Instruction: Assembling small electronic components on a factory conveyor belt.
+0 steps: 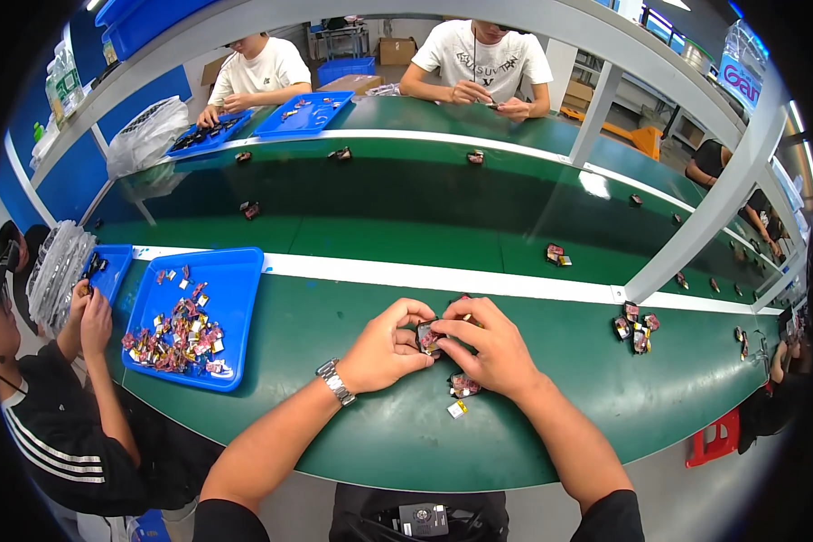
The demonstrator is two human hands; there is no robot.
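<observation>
A small black housing with a reddish part inside [428,338] is pinched between my two hands above the green workbench [361,443]. My left hand [387,350], with a metal watch at its wrist, closes thumb and fingers on the near-left side of the housing. From the other side, the fingertips of my right hand [495,350] press on its upper right edge. Beneath my right hand lies a similar black-and-red assembly [463,387], partly covered by it. Just nearer to me rests a small silver battery with a yellow end [458,409].
Left of my hands stands a blue tray [244,361] of loose red parts and batteries. More assemblies [637,327] sit in a cluster to the right. A conveyor belt [406,217] with scattered assemblies runs beyond a white rail [334,267]. A white post [696,208] rises at right. Co-workers sit around.
</observation>
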